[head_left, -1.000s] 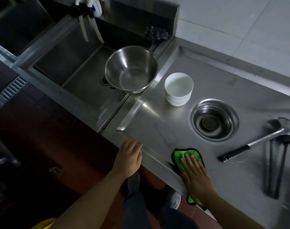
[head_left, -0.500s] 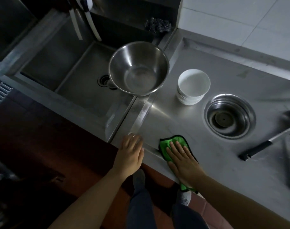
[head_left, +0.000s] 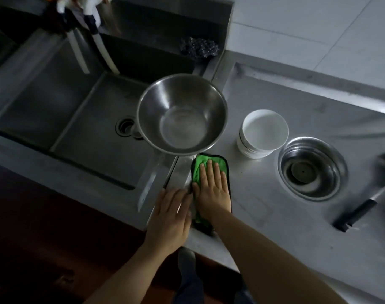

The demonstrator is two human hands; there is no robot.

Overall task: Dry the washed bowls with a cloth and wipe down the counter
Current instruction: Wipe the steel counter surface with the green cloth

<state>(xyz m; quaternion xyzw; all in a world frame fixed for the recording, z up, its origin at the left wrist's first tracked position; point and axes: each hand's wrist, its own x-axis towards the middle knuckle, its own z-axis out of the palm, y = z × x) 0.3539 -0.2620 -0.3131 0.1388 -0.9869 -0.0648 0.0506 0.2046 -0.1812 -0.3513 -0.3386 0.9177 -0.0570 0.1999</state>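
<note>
Steel counter [head_left: 275,216]: white bowls [head_left: 262,133] stacked; steel bowl [head_left: 182,114] holds nothing.

On your table [head_left: 264,216], the widest bare steel runs along the front edge, between the green cloth [head_left: 200,170] and the round recessed drain [head_left: 312,170]. Behind the cloth, the steel mixing bowl [head_left: 182,115] overhangs the sink [head_left: 95,132] rim and blocks the way back. The stack of white bowls [head_left: 264,132] stands just beside the drain, leaving only a narrow lane. A ladle [head_left: 362,207] lies across the right end. Open steel continues behind the bowls to the raised back edge.
</note>
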